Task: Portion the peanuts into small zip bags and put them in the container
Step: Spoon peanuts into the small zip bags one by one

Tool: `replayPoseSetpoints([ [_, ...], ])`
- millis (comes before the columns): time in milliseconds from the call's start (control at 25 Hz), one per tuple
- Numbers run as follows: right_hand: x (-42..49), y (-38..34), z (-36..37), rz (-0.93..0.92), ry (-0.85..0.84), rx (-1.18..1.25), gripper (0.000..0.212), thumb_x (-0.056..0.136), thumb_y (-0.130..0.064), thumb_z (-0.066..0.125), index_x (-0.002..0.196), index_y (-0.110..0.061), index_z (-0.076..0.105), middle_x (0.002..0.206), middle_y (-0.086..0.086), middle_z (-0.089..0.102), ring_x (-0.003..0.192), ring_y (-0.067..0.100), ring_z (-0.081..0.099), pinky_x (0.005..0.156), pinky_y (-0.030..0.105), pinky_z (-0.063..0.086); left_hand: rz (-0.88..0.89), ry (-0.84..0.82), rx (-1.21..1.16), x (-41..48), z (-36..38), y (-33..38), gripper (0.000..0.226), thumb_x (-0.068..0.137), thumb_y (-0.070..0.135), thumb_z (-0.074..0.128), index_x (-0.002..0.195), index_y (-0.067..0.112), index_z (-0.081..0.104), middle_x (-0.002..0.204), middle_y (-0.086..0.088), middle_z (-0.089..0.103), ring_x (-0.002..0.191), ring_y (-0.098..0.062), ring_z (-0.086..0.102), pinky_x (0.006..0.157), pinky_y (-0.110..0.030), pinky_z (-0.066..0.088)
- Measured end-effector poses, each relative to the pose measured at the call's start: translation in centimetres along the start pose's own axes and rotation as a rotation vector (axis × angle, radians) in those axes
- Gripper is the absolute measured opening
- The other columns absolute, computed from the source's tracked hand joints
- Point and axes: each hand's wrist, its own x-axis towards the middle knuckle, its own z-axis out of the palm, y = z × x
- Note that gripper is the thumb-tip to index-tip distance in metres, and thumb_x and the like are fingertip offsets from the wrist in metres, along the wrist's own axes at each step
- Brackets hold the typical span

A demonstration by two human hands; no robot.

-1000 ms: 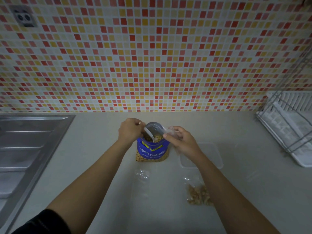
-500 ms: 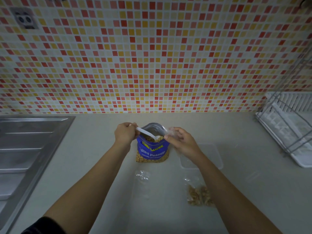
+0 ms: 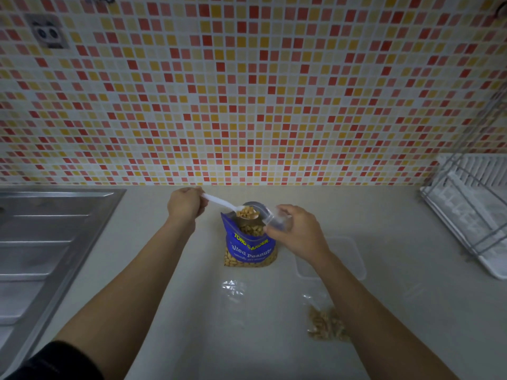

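- Dead centre on the pale countertop [image 3: 153, 270] stands the blue peanut bag [image 3: 248, 248], upright with its top open, so you can see nuts down inside and through the clear strip at its bottom.
- left hand [image 3: 184, 205] sits at about 10 o'clock from the bag's mouth, closed around the handle end of a white plastic spoon [image 3: 219, 202]. The spoon bowl pokes out toward 4 o'clock and hangs right over the bag opening with a heap of peanuts [image 3: 247, 212] on it.
- right hand [image 3: 297, 233] is at roughly 3 o'clock from the bag mouth, touching or nearly touching the bag's right edge. Its fingers pinch a small clear zip bag [image 3: 275, 220], whose open end faces the spoon; the spoon tip is just beside it. Can't really tell if any nuts are inside that bag, it's too see-through and blurry.
- At 5 o'clock from the peanut bag, near the right forearm, a filled zip bag [image 3: 326, 323] lies flat on the counter.
- At 6 o'clock, between the two forearms, lies an empty zip bag [image 3: 233, 290], barely visible apart from the shine.
- clear container [image 3: 348, 256] sits at 3 o'clock from the peanut bag, partly behind the right wrist, looks empty as far as I can see.
- Steel sink [image 3: 46, 237] off at 9 o'clock, dish rack [image 3: 472, 209] at 3 o'clock by the tiled wall [image 3: 247, 91].
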Motion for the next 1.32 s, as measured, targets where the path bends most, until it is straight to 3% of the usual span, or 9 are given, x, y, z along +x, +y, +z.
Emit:
replayPoseSetpoints([
  [120,0.3,-0.7,0.3,-0.018,-0.010,-0.037,0.062,0.067,-0.043,0.074,0.121,-0.018,0.056,0.117,0.003,0.063,0.104,0.020,0.059,0.088,0.034,0.049,0.028,-0.012,-0.029,0.1,0.1,2.5,0.024,0.088,0.012,0.052,0.064,0.011,0.057,0.059,-0.007,0.056,0.056,-0.016,0.051,0.055,-0.025,0.044],
  [280,0.4,-2.0,1.1,-0.001,0.026,0.108,0.059,0.068,-0.043,0.076,0.119,-0.020,0.057,0.113,-0.002,0.063,0.098,0.013,0.057,0.082,0.026,0.046,0.194,-0.082,0.108,-1.4,1.6,4.9,0.022,0.089,0.012,0.051,0.070,0.007,0.061,0.053,-0.005,0.058,0.054,-0.017,0.051,0.054,-0.025,0.044],
  [400,0.5,-2.7,1.9,0.047,0.071,0.245,0.055,0.065,-0.044,0.077,0.113,-0.022,0.060,0.108,-0.002,0.067,0.094,0.012,0.061,0.083,0.027,0.049,0.457,-0.169,0.328,-3.9,2.7,6.0,0.022,0.091,0.017,0.051,0.077,0.009,0.066,0.061,-0.002,0.060,0.056,-0.011,0.056,0.060,-0.024,0.046],
  [520,0.5,-3.0,2.6,0.094,0.123,0.387,0.048,0.061,-0.048,0.075,0.103,-0.027,0.061,0.098,-0.004,0.068,0.089,0.012,0.065,0.083,0.039,0.055,0.844,-0.459,0.575,-6.8,2.5,7.3,0.020,0.092,0.022,0.054,0.081,0.013,0.067,0.064,0.004,0.063,0.054,0.003,0.059,0.054,-0.007,0.043],
  [600,0.4,-3.2,2.4,0.089,0.140,0.414,0.040,0.065,-0.041,0.077,0.101,-0.030,0.062,0.094,-0.007,0.068,0.087,0.010,0.064,0.081,0.036,0.055,0.984,-0.504,0.642,-7.7,1.8,8.2,0.020,0.092,0.024,0.054,0.081,0.012,0.066,0.071,0.000,0.067,0.059,0.000,0.062,0.057,-0.010,0.047],
  [840,-0.1,-1.9,0.9,0.145,0.147,0.430,0.037,0.059,-0.040,0.084,0.086,-0.023,0.064,0.081,-0.005,0.069,0.074,0.013,0.067,0.069,0.038,0.059,0.774,-0.110,0.252,-4.6,-0.4,7.8,0.020,0.091,0.023,0.051,0.085,0.011,0.066,0.072,-0.008,0.064,0.066,-0.019,0.060,0.067,-0.036,0.052],
  [1080,-0.9,-1.3,-1.3,0.091,0.189,0.376,0.031,0.062,-0.037,0.083,0.063,-0.016,0.060,0.060,0.001,0.064,0.055,0.011,0.057,0.057,0.026,0.049,0.553,-0.273,0.633,-4.2,0.7,-0.4,0.024,0.092,0.019,0.054,0.096,0.000,0.067,0.080,-0.014,0.067,0.073,-0.023,0.061,0.067,-0.029,0.044],
  [1240,-1.7,-1.3,-1.5,0.084,0.197,0.368,0.031,0.061,-0.039,0.083,0.060,-0.021,0.057,0.061,0.000,0.063,0.055,0.010,0.056,0.057,0.026,0.047,0.519,-0.137,0.782,-4.3,0.7,-1.7,0.046,0.088,0.028,0.060,0.125,0.002,0.052,0.119,-0.019,0.060,0.109,-0.030,0.057,0.086,-0.034,0.046],
  [1320,-2.1,-1.1,-1.5,0.082,0.198,0.380,0.031,0.061,-0.039,0.083,0.061,-0.021,0.057,0.061,-0.002,0.063,0.055,0.009,0.056,0.059,0.028,0.049,0.695,-0.011,0.726,-5.5,0.1,-2.1,0.046,0.089,0.027,0.060,0.128,0.004,0.049,0.124,-0.018,0.053,0.109,-0.027,0.055,0.088,-0.031,0.047],
])
